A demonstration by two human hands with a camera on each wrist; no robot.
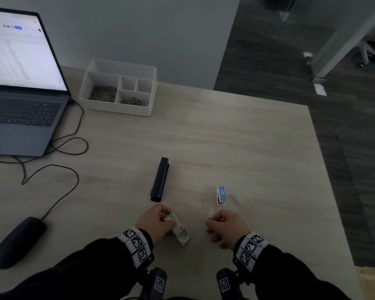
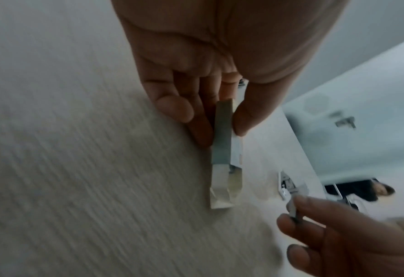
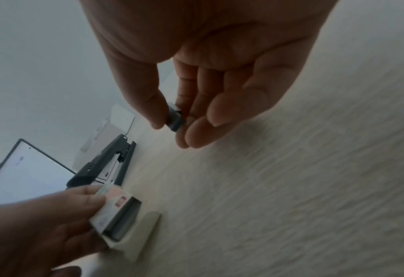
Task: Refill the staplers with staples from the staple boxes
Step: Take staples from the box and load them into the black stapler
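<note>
My left hand (image 1: 158,221) grips a small white staple box (image 1: 180,231) with a red mark, its inner tray slid partly out; the box (image 2: 224,146) is pinched between thumb and fingers, and the tray (image 3: 123,223) shows grey staples. My right hand (image 1: 223,224) pinches a short grey strip of staples (image 3: 175,120) between thumb and fingers; the strip (image 2: 292,208) shows small in the left wrist view. A black stapler (image 1: 160,179) lies shut ahead of my left hand. A small blue dotted stapler (image 1: 221,194) stands ahead of my right hand.
A white desk organiser (image 1: 119,87) with clips stands at the back of the wooden table (image 1: 236,144). An open laptop (image 1: 20,83) sits at the far left with black cables (image 1: 69,148) and a dark mouse (image 1: 17,241). The table's right edge drops to dark floor.
</note>
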